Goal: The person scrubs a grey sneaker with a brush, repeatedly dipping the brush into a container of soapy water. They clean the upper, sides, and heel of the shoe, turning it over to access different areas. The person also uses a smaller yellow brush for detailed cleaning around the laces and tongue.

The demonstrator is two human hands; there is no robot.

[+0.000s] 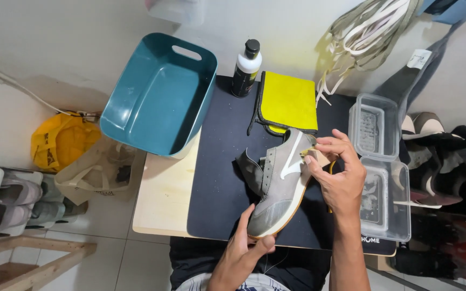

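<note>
A grey suede sneaker (pixel 279 183) with a white side stripe and tan sole is held above a dark mat (pixel 222 183), laces removed. My left hand (pixel 242 253) grips its toe from below. My right hand (pixel 340 175) presses a small tan block (pixel 316 157) against the shoe's side near the heel. The shoe's tongue hangs loose on the left.
A teal plastic tub (pixel 160 94) leans at the back left of the wooden table (pixel 163 196). A black-and-white bottle (pixel 246 69), a yellow cloth (pixel 289 101), two clear plastic containers (pixel 381 167) and hanging laces (pixel 368 29) surround the mat. Shoes line both sides on the floor.
</note>
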